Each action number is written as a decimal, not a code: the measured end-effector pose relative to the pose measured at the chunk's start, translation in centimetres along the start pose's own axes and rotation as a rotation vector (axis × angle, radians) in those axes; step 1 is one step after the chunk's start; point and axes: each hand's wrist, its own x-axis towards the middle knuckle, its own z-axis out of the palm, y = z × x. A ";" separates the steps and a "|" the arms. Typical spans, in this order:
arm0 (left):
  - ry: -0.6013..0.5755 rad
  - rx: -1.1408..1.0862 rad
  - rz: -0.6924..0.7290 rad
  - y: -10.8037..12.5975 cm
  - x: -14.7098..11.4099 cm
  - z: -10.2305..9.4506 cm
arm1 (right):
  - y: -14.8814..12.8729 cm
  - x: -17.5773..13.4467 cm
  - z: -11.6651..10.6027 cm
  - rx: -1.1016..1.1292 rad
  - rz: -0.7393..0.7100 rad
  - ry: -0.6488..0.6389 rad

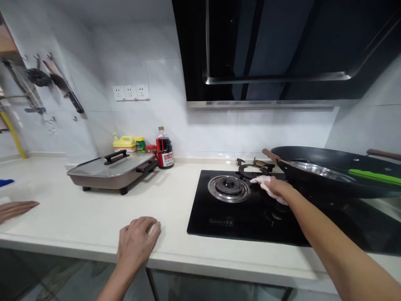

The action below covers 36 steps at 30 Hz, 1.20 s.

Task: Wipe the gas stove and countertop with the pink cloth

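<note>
My right hand is closed around a crumpled pale pink cloth, which it presses onto the black glass gas stove to the right of the burner. That burner has its pot support off. The black pot support stands at the stove's back edge, just behind the cloth. On the white countertop, left of the stove, rests my left hand, its fingers loosely bent and the thumb apart, with nothing in it.
A large black wok with wooden handles covers the stove's right side; a green-handled utensil lies in it. Left stand a lidded electric pan and a soy sauce bottle. Another person's hand rests at far left. A range hood hangs above.
</note>
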 end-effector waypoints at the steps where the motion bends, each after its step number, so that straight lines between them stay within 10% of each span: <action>1: 0.000 0.006 -0.004 0.1 0.0 0.0 | -0.3 -0.3 -0.2 -0.055 0.016 -0.001; 8: -0.005 0.041 -0.013 1.0 0.2 0.0 | -5.3 -0.8 1.0 -0.481 0.130 -0.035; 30: -0.041 0.038 -0.006 0.5 0.5 0.2 | -16.9 -17.1 12.7 -0.456 -0.520 0.081; 36: -0.059 0.055 -0.006 0.3 0.6 -0.1 | -14.0 -18.3 10.3 -0.409 -0.533 0.069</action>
